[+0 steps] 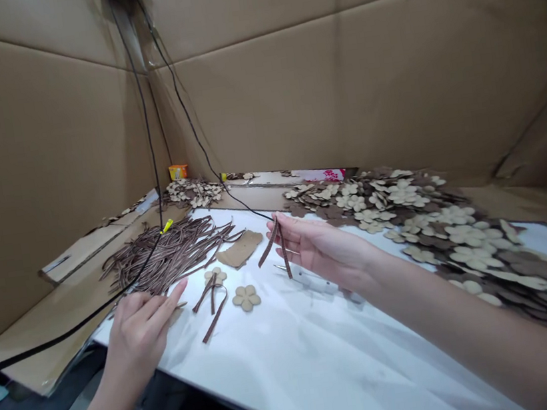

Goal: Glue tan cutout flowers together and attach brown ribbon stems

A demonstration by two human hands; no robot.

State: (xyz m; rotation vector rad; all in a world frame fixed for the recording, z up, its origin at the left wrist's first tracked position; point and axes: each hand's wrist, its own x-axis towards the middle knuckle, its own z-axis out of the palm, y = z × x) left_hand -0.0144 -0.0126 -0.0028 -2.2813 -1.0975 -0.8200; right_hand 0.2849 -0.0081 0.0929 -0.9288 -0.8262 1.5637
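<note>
My right hand (322, 245) pinches a brown leather strip (284, 247) folded over at the fingertips, both ends hanging down. A thin metal point (280, 268) shows below those fingers; I cannot tell whether it is held. My left hand (141, 330) is at the table's left edge, fingers curled and index finger stretched forward. The edge of a beige piece (180, 305) shows beside its fingers; the rest is hidden. Between the hands lie a beige flower cutout (246, 298) and another flower (215, 277) with looped brown strips (212, 307) on it.
A heap of brown strips (168, 249) lies beyond my left hand, with a tan scrap (240, 249) nearby. Beige and brown flower cutouts (464, 240) pile up at right. Cardboard walls (259, 99) surround the white table (294, 363). Black cords (184, 102) hang across; an orange box (178, 172) stands behind.
</note>
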